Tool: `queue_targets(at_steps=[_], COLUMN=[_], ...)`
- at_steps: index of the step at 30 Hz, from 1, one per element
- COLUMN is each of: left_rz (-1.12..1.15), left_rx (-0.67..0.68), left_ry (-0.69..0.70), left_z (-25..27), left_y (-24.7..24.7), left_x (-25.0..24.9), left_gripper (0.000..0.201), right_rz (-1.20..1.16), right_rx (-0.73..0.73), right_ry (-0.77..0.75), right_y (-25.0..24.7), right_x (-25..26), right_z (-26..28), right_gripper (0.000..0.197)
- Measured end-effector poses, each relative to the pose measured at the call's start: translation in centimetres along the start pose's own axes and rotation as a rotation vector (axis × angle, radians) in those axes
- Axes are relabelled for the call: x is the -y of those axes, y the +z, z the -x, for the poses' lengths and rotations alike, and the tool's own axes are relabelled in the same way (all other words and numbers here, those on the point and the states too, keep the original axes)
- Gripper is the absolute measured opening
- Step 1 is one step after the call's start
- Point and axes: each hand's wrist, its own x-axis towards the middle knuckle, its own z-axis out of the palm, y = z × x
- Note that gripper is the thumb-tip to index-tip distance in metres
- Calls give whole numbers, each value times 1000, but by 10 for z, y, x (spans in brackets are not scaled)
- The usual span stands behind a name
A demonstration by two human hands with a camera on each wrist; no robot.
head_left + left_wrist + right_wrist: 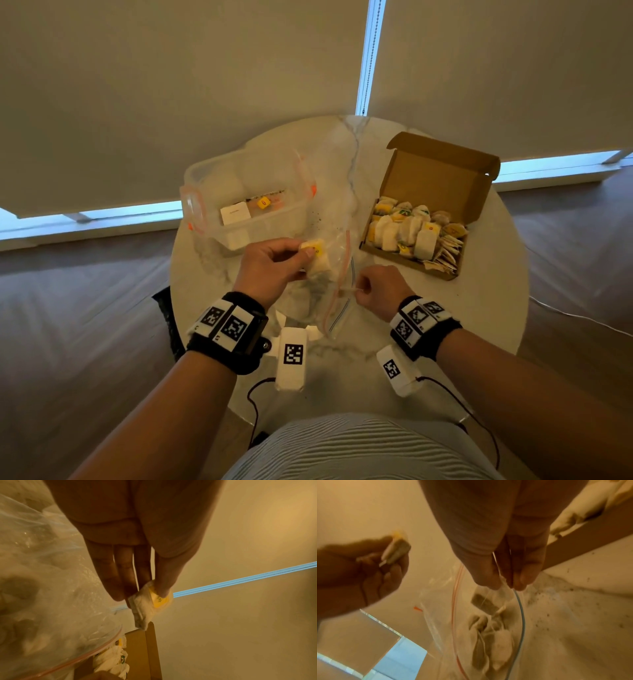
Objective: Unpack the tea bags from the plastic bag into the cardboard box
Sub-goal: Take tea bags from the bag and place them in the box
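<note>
My left hand (pixel 274 262) pinches a white tea bag with a yellow tag (pixel 315 251) between thumb and fingers, held above the clear zip plastic bag (pixel 334 274). The same tea bag (pixel 150 605) shows at my fingertips in the left wrist view. My right hand (pixel 375 289) pinches the bag's rim (pixel 503 586) and holds the mouth apart. Several tea bags (pixel 489 635) lie inside it. The cardboard box (pixel 435 178) stands open at the right, its tray packed with tea bags (pixel 411 229).
A clear plastic container with orange clips (pixel 239 195) stands at the back left of the round marble table (pixel 479 308), holding a white card and small packets. Dark tea crumbs (pixel 556 608) dot the tabletop. Blinds hang behind the table.
</note>
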Motion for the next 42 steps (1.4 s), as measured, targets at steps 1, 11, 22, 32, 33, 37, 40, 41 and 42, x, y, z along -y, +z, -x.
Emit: queue_targets(at_steps=[1,11,22,32,33,37,40,41,42], left_rz=[-2,-43,212,73,29,-39,-55,-69,-76], left_rx=[5,219,652,434,394,332,311,301,289], left_ry=[-1,-63,-157,-20,17,96,117,130,142], left_z=[0,2,-4,-5,-6,-2,0,1,2], left_y=[1,15,7,14,16,23,25,25,26], left_x=[0,-10,-32,-30,-30,-29,-30,-30,-30], left_gripper=[6,12,36,10,11,7,10,9,8], right_rz=[-41,-285,-240,-426,-504,-550,-548,-561,-576], right_rx=[-38,-347,-485,-409,-391,-297,-253,-255,-264], right_ry=[-7,-219,-716,-537,-464,-345,-327,-318,-306], right_y=[-7,-80,-99,-95,-94,-94,-93,-94,-94], right_x=[-3,-1,39,42,43,51,53,53,53], right_z=[4,30,46,37,36,29,26,25,24], right_gripper=[8,13,9,23,23,19,17,16,16])
